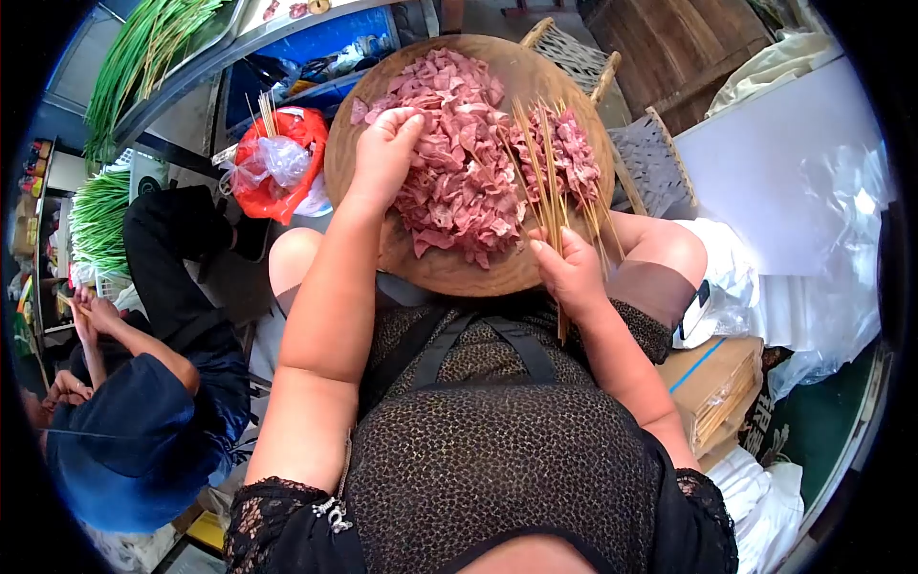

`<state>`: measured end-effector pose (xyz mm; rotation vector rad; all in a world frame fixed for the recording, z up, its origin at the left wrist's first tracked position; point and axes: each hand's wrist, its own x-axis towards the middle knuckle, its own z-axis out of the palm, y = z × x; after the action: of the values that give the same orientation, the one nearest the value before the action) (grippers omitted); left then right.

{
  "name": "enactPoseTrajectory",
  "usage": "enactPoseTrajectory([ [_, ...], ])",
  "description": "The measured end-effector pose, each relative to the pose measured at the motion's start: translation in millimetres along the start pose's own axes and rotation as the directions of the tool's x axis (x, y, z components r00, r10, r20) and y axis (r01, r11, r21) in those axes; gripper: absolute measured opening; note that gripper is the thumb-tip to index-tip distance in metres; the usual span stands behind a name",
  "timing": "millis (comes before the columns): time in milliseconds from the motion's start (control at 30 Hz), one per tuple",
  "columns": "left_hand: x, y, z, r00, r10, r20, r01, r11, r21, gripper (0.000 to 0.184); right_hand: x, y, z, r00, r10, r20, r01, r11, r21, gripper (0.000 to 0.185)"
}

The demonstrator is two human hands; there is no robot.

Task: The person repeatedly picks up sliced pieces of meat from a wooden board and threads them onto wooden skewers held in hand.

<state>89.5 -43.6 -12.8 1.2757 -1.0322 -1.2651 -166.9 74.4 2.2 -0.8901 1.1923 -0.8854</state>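
Note:
A large pile of sliced raw meat (464,172) lies on a round wooden board (402,253) in front of me. Over the pile's left side is my left hand (387,148), its fingers closed in a pinch; what they hold, if anything, is too small to tell. My right hand (571,273) is wrapped round a bundle of thin wooden skewers (550,206) at the board's lower right edge. Beyond it, skewered meat (571,158) rests on the board's right side, its sticks pointing toward me.
Left of the board are a red plastic bag (304,143) and a blue bin (359,21). A co-worker (143,421) sits at the far left near green stalks (100,220). A woven chair (655,163) and a cardboard box (712,383) are on the right.

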Motion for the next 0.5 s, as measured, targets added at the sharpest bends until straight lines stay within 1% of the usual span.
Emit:
enactPoseTrajectory([
  [33,0,1,0,1.0,-0.003,0.0,0.003,1.0,0.001,0.019,0,-4,4,0.999,0.004,0.033,-0.004,1.0,0.011,0.015],
  [100,-2,2,1,0.992,-0.073,0.102,0.101,0.949,-0.3,0.018,2,-4,8,0.997,0.012,0.07,-0.013,1.0,0.022,0.014],
  [133,-2,4,3,0.992,-0.075,0.098,0.102,0.949,-0.3,0.018,4,-2,10,0.998,0.02,0.067,-0.022,1.0,0.02,0.014],
  [200,-2,4,7,0.994,-0.044,0.104,0.082,0.912,-0.401,0.019,5,-1,12,0.997,0.033,0.066,-0.034,0.999,0.019,0.014],
  [233,0,1,7,0.991,-0.022,0.131,0.076,0.904,-0.42,0.023,5,-2,13,0.997,0.035,0.063,-0.036,0.999,0.016,0.014],
  [267,0,1,9,0.991,-0.023,0.132,0.077,0.904,-0.421,0.023,5,-2,13,0.998,0.036,0.059,-0.037,0.999,0.013,0.014],
  [333,-2,3,14,0.997,-0.018,0.076,0.051,0.887,-0.459,0.026,6,1,11,0.998,0.03,0.055,-0.03,1.0,0.002,0.013],
  [367,-1,2,14,0.997,-0.019,0.076,0.051,0.887,-0.46,0.026,7,2,10,0.998,0.024,0.051,-0.023,1.0,-0.008,0.013],
  [433,0,0,14,0.992,0.007,0.129,0.061,0.856,-0.514,0.029,6,-1,11,0.998,0.031,0.046,-0.03,0.999,-0.031,0.013],
  [500,0,1,14,0.994,-0.003,0.112,0.063,0.843,-0.534,0.028,5,-3,11,0.998,0.039,0.042,-0.036,0.998,-0.055,0.013],
])
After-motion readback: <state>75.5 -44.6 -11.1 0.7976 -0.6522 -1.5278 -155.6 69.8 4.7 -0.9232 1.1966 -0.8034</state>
